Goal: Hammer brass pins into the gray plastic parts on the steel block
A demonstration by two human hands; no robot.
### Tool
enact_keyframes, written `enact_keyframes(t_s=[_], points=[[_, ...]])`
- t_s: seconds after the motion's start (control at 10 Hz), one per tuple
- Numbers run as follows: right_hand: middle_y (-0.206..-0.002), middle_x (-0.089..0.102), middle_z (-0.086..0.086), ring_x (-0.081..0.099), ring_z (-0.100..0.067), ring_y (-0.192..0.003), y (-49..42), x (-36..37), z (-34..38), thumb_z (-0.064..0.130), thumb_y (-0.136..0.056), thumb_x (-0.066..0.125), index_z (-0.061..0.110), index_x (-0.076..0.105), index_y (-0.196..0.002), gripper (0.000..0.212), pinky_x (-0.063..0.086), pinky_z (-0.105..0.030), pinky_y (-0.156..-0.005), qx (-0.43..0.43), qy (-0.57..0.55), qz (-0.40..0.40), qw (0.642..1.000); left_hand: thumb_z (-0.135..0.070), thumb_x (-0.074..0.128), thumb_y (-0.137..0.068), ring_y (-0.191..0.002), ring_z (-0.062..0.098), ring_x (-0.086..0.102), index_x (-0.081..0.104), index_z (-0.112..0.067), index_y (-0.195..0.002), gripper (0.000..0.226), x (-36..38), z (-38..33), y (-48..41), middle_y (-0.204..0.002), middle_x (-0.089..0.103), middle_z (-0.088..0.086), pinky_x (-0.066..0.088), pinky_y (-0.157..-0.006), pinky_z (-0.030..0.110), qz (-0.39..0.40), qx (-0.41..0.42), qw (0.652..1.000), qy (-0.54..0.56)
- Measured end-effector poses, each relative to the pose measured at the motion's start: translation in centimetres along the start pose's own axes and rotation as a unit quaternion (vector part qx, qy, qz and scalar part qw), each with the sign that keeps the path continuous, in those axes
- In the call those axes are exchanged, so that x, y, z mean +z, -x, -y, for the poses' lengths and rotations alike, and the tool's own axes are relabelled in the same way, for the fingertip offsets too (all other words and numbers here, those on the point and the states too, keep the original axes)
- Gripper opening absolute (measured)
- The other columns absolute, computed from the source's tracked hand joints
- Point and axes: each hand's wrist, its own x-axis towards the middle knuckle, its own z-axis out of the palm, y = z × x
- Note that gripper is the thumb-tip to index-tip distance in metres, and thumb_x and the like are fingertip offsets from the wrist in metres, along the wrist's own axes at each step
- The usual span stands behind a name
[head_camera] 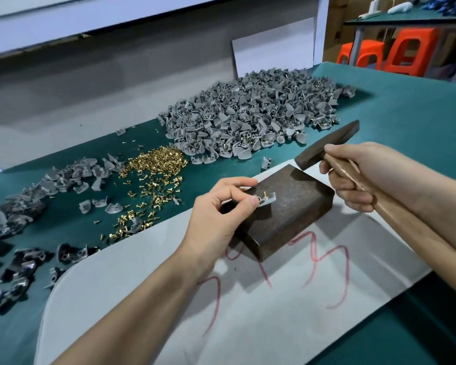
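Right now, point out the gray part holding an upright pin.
The gray part on the steel block, pinched by the left hand; its brass pin stands up. The rest lie in heaps.

We are at a green-topped assembly bench (406, 106) in a small factory: a heap of gray plastic parts (248, 114), loose brass pins (153, 167), orange stools (408, 51) behind.

A gray plastic part (267, 199) is pinched on the steel block (295, 206) by the left hand (216, 209), with a brass pin (264, 193) standing upright in it. A hammer (327, 146) is gripped by the right hand (353, 175), its head raised above the block's far corner. Loose pins (153, 169) and a large pile of gray parts (248, 114) are spread on the green mat (406, 106) behind.
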Motion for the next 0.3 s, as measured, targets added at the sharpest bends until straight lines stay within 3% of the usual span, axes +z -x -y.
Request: enact_keyframes(t_s=[0.1, 0.2, 0.3], points=[[-0.041, 0.034, -0.002, 0.026, -0.012, -0.024, -0.3, -0.3, -0.3, 0.034, -0.099, 0.04, 0.005, 0.049, -0.08, 0.036, 0.026, -0.015, -0.028, 0.033, 0.021, -0.028, 0.999, -0.01, 0.068, -0.083, -0.103, 0.006, 0.06, 0.064, -0.024, -0.056, 0.03, 0.0, -0.3, 0.2, -0.108, 0.067, -0.012, 0.042, -0.086, 0.02, -0.001, -0.008, 1.0, -0.02], [-0.042, 0.045, -0.006, 0.042, -0.019, -0.028, -0.9, 0.0, -0.9, 0.033, -0.097, 0.046, 0.002, 0.055, -0.075, 0.039, 0.035, -0.019, -0.033, 0.012, 0.148, -0.121, 0.982, -0.02, 0.066, -0.083, -0.099, 0.005, 0.062, 0.069, -0.027, -0.067, 0.018, -0.2, -1.2, -0.9, -0.109, 0.069, -0.013, 0.045, -0.09, 0.029, -0.043, -0.027, 0.999, -0.002], [-0.074, 0.063, -0.019, 0.06, -0.036, -0.072, -1.3, -0.2, -1.3, 0.037, -0.09, 0.052, 0.006, 0.063, -0.071, 0.038, 0.045, -0.032, -0.059, -0.072, 0.384, -0.271, 0.88, -0.016, 0.056, -0.094, -0.114, 0.001, 0.052, 0.057, -0.027, -0.13, 0.037, -1.5, -3.5, -4.4, -0.137, 0.054, -0.012, 0.033, -0.109, 0.029, -0.176, -0.075, 0.981, -0.028]])
